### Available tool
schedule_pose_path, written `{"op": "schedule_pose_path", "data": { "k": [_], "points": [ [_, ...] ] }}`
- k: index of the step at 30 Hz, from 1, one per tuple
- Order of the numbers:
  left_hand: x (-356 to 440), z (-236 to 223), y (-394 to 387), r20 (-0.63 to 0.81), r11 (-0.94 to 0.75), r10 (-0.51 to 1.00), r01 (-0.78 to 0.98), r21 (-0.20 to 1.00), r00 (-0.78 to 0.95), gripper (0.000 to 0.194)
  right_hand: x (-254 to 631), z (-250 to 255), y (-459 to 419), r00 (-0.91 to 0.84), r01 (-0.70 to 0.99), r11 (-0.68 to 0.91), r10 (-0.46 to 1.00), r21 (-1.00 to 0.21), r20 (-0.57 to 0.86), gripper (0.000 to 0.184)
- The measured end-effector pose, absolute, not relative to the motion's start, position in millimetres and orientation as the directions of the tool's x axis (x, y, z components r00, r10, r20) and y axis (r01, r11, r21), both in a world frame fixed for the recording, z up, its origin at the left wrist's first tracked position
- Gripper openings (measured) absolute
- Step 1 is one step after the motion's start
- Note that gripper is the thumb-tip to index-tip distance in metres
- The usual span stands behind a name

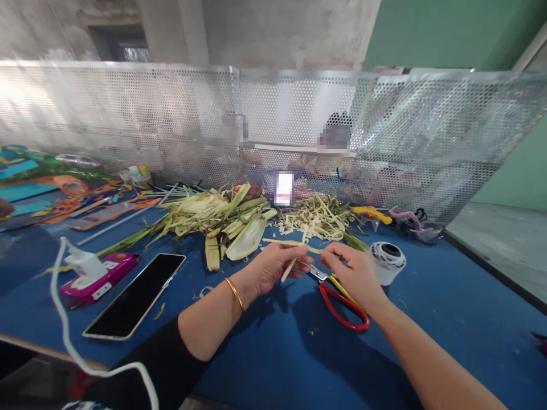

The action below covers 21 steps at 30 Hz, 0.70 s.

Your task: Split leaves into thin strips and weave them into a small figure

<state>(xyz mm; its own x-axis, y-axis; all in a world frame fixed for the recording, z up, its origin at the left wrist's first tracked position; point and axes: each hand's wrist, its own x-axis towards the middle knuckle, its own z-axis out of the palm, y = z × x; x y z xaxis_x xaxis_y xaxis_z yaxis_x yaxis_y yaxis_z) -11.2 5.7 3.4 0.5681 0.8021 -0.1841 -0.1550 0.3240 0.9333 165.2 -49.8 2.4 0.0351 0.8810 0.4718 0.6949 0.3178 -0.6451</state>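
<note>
Over the middle of the blue table (448, 319), just above the red scissors (342, 304), my left hand (273, 266) pinches crossed leaf strips (293, 250) while my right hand (352, 270) pinches their end, mid-fold; next needs a steady tuck.

The scissors (337, 296) lie on the surface (448, 319), just under the two hands. The spool of thread (387, 261) stands to their right. A phone (135, 295) lies to the left, with a charger (92, 272) left of it. The heap of leaves (222, 219) lies behind the hands, before the metal screen (171, 119).
</note>
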Motion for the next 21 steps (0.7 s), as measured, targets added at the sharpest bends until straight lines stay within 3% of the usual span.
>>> {"op": "schedule_pose_path", "data": {
  "k": [3, 7, 10, 12, 16, 19, 21],
  "points": [
    [-4, -1, 1, -0.179, 0.265, 0.852, -0.11, 0.958, 0.492, 0.025, 165, -5, -47, -0.05, 0.784, 0.329, 0.878, -0.526, 0.476, 0.029],
    [0, -1, -1, -0.095, 0.147, 0.897, -0.088, 0.985, 0.431, 0.015, 163, -8, -48, -0.158, 0.803, 0.385, 0.873, -0.454, 0.462, 0.032],
    [2, -1, -2, -0.089, 0.123, 0.916, -0.062, 0.99, 0.391, 0.012, 160, -4, -52, -0.23, 0.742, 0.463, 0.855, -0.485, 0.466, 0.034],
    [2, -2, -2, -0.102, 0.144, 0.907, -0.073, 0.987, 0.409, 0.012, 159, 0, -53, -0.187, 0.676, 0.425, 0.889, -0.602, 0.417, 0.036],
    [-1, -1, -2, -0.158, 0.225, 0.834, -0.064, 0.972, 0.528, 0.017, 163, 2, -48, 0.074, 0.282, 0.123, 0.986, -0.952, 0.15, 0.044],
    [-2, 0, -3, -0.192, 0.269, 0.755, -0.029, 0.963, 0.627, 0.029, 164, -2, -43, 0.152, -0.047, -0.004, 0.988, -0.999, -0.011, 0.043],
    [-2, -1, -4, -0.198, 0.263, 0.724, 0.002, 0.965, 0.661, 0.038, 162, -7, -42, 0.122, -0.148, 0.005, 0.992, -0.989, -0.014, 0.039]
  ]
}}
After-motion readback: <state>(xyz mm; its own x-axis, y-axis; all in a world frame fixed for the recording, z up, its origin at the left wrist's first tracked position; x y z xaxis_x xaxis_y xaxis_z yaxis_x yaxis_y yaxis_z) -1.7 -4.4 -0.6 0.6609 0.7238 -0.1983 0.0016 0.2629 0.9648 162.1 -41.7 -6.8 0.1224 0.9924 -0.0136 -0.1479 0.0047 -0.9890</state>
